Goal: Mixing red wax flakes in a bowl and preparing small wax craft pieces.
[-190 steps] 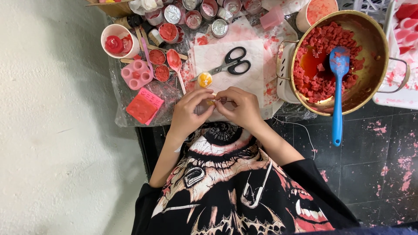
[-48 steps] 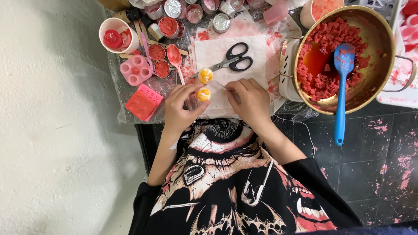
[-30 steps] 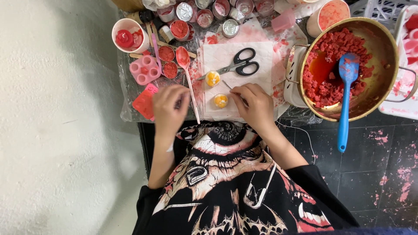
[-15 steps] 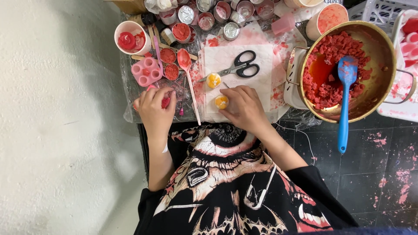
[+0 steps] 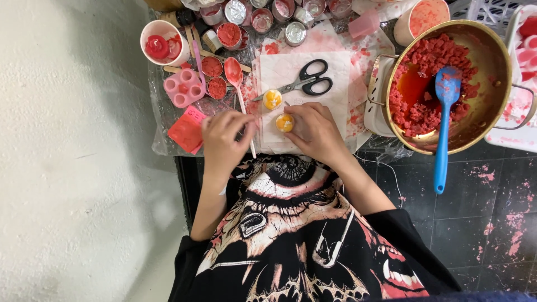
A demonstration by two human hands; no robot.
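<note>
My right hand (image 5: 316,131) grips a small round cup of orange wax (image 5: 284,122) on the white paper sheets (image 5: 330,64). A second orange cup (image 5: 272,99) stands just beyond it, beside black-handled scissors (image 5: 309,84). My left hand (image 5: 222,137) hovers to the left of the cups with its fingertips pinched together. They are close to the handle of a long red-bowled spoon (image 5: 235,72). Whether those fingers hold anything is not visible.
A brass pot (image 5: 492,61) of red wax chunks with a blue spatula (image 5: 444,123) sits at the right. At the left lie a red-pink block (image 5: 186,131), a pink mould tray (image 5: 183,88), a white cup with red wax (image 5: 162,45) and several small tins.
My left hand has come away from the red-pink block and moved right, toward the cups. My right hand has stayed on the nearer orange cup.
</note>
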